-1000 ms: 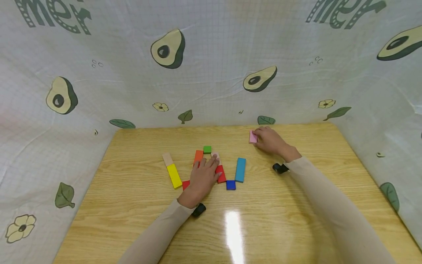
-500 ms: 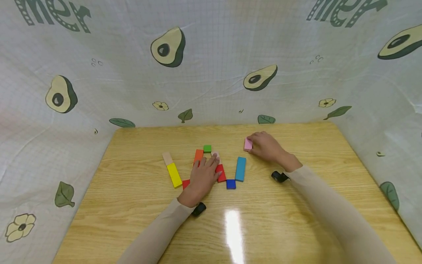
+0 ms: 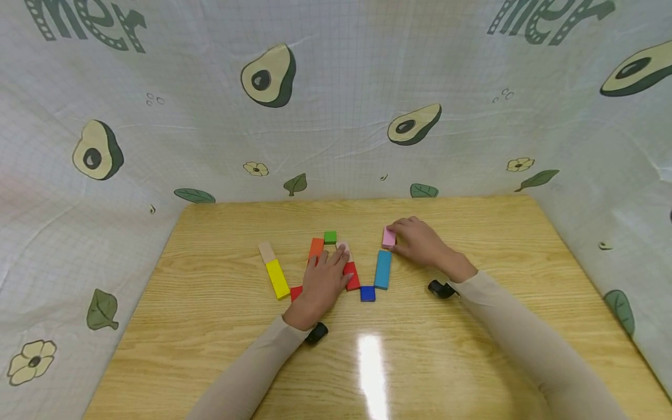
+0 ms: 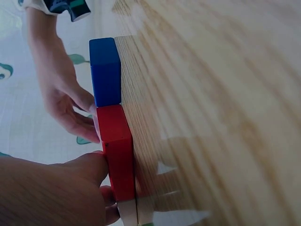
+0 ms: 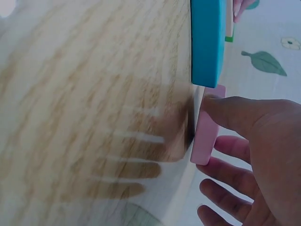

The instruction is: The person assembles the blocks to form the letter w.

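My right hand (image 3: 420,242) pinches a pink block (image 3: 388,236) between thumb and fingers, just beyond the far end of a light blue block (image 3: 383,270). In the right wrist view the pink block (image 5: 205,136) is tilted, one end right at the light blue block (image 5: 206,47). My left hand (image 3: 322,284) lies with fingers spread over the middle of the block row. Its thumb is at a red block (image 3: 352,276) and a fingertip covers part of a pale pink block (image 3: 342,248). A dark blue block (image 3: 368,293) sits between the red and light blue ones.
Left of my left hand, a yellow block (image 3: 277,280), a beige block (image 3: 266,252) and a partly hidden red block (image 3: 296,293) continue the zigzag. An orange block (image 3: 316,247) and a green block (image 3: 330,237) lie beyond. A printed cloth (image 3: 336,146) surrounds the table's (image 3: 210,326) back and sides.
My right hand has carried the pink block left and toward me, up to the far end of the light blue block. The left hand has stayed in place.
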The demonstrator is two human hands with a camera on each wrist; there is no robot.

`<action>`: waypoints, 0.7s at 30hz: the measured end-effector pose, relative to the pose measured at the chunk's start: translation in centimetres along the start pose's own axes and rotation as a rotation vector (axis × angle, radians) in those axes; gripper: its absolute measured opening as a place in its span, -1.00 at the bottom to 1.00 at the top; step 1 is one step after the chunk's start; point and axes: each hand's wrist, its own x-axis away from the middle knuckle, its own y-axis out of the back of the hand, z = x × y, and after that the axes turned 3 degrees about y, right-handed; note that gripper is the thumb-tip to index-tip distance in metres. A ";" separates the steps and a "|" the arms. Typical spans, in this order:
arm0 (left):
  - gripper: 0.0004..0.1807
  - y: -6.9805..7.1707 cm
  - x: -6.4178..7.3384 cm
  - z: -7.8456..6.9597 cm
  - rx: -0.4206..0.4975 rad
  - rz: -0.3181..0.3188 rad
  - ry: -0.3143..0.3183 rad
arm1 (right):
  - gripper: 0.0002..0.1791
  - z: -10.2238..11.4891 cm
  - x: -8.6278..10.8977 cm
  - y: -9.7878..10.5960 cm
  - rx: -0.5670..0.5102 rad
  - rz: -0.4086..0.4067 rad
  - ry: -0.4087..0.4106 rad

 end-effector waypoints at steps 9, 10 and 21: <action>-0.36 0.0 -0.1 0.0 0.017 0.019 0.005 | -0.44 0.0 0.2 -0.1 0.008 0.012 0.000; -0.36 0.0 -0.1 0.0 0.020 0.025 0.006 | -0.44 0.0 0.2 -0.1 0.008 0.013 0.002; -0.36 0.0 -0.1 0.0 0.036 0.026 0.009 | -0.49 0.0 0.2 -0.3 -0.022 -0.002 0.013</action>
